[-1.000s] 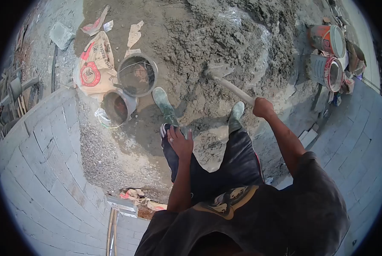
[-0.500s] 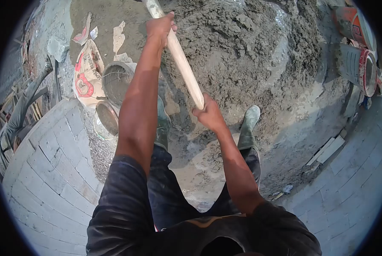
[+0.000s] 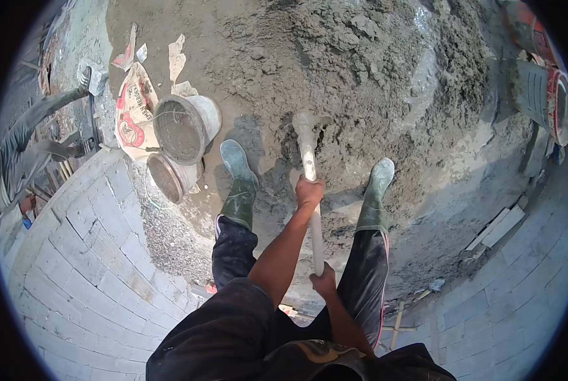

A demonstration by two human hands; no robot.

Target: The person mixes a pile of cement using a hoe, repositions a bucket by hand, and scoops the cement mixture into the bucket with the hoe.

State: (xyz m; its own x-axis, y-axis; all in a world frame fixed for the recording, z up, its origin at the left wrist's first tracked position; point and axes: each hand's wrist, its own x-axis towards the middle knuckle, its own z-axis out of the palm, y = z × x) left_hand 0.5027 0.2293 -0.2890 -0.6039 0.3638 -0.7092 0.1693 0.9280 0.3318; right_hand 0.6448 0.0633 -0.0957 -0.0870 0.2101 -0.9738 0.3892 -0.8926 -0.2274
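Head view, near to far:
- Right hand (image 3: pixel 324 280): fingers clamped round the tail end of the long-handled tool (image 3: pixel 317 236), low between the legs.
- Left hand (image 3: pixel 310 192): fingers closed about the same shaft, farther forward.
- Tool as held: pale shaft pointing away from the body, between the boots (image 3: pixel 238 162); far end down at the wet grey mix (image 3: pixel 354 70) — blade mostly hidden, depth in the mix impossible to tell.
- Boots: green, grey-smeared, one each side of the shaft.
- Smaller bucket (image 3: pixel 165 180) and larger bucket (image 3: pixel 200 143): just beside one another, left of the boots.
- Printed sack (image 3: pixel 133 108): flattened, red emblem, next to the buckets.
- Mix: broad and lumpy, ahead of the boots.
- Red-rimmed pail (image 3: pixel 541 95): far right, orange pail (image 3: pixel 530 32) beyond.
- Another person's leg (image 3: pixel 37 117): far left — shoe at a pale block (image 3: pixel 98 81).
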